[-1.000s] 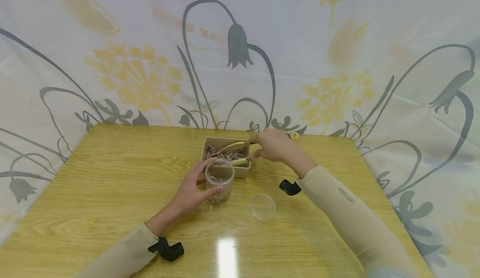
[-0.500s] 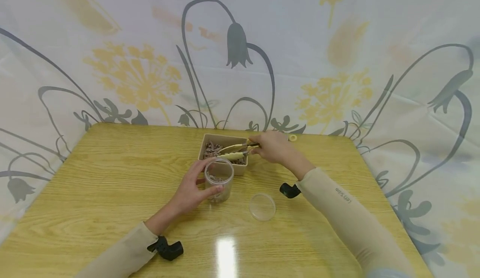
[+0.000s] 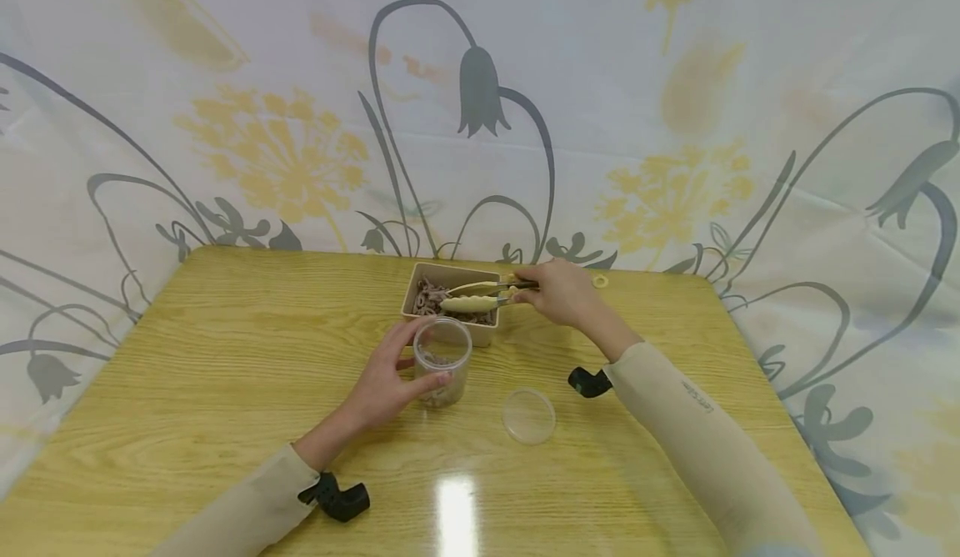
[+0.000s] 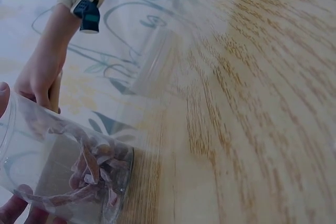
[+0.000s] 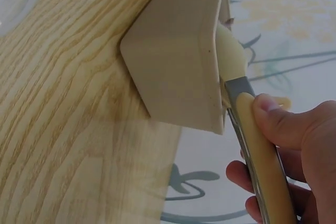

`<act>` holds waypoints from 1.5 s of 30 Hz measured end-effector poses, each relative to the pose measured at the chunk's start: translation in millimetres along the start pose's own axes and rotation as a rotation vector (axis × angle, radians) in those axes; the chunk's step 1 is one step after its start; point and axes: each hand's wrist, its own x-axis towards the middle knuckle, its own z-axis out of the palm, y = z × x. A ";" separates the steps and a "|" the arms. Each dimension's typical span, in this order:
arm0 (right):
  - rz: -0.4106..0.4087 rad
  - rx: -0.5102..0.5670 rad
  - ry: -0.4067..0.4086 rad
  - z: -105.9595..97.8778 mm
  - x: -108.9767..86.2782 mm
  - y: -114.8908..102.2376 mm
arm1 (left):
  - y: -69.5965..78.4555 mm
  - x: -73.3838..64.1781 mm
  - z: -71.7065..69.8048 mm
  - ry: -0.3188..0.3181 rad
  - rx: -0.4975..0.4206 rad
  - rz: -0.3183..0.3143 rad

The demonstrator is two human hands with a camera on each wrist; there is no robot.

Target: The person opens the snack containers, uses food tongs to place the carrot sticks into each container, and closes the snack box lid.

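Note:
My left hand [image 3: 382, 380] grips a clear jar [image 3: 442, 361] around its side, the jar standing lidless on the table. Brownish dried strips [image 4: 100, 174] lie in the lower part of it, seen in the left wrist view. Just behind the jar stands a beige rectangular box [image 3: 483, 335] with more such strips [image 3: 429, 297] inside. My right hand [image 3: 561, 292] holds pale yellow-tipped tongs [image 3: 471, 303] by their handles, thumb on one arm in the right wrist view. The tong heads reach over the box's right rim, low among the strips; their tips are apart.
A round clear lid [image 3: 528, 417] lies flat on the wooden table [image 3: 247, 373], right of the jar. Behind the table's far edge hangs a flower-printed cloth [image 3: 285, 82]. The tongs' yellow end ring [image 3: 600, 281] shows beyond my right hand.
The tong heads have come closer together and shifted farther back within the box. The box has slid slightly away from me. My left hand stays in place around the jar.

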 end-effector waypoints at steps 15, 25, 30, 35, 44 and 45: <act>0.102 0.317 0.093 1.0 -5.4 9.4 | 3.6 4.6 -4.5 0.026 0.015 -0.013; 0.084 0.446 0.189 7.6 -9.1 12.1 | -1.5 6.2 -5.4 0.027 0.005 -0.029; 0.119 0.504 0.199 11.8 -11.2 15.0 | -2.8 6.2 -5.3 0.030 0.010 -0.023; 0.165 0.555 0.211 10.4 -11.6 14.0 | -2.2 6.7 -5.6 0.037 -0.007 -0.016; 0.148 0.571 0.230 11.3 -12.1 12.5 | -3.4 7.5 -5.4 0.049 0.001 -0.021; 0.149 0.576 0.232 11.5 -12.4 12.5 | -3.3 7.4 -5.3 0.049 0.001 -0.022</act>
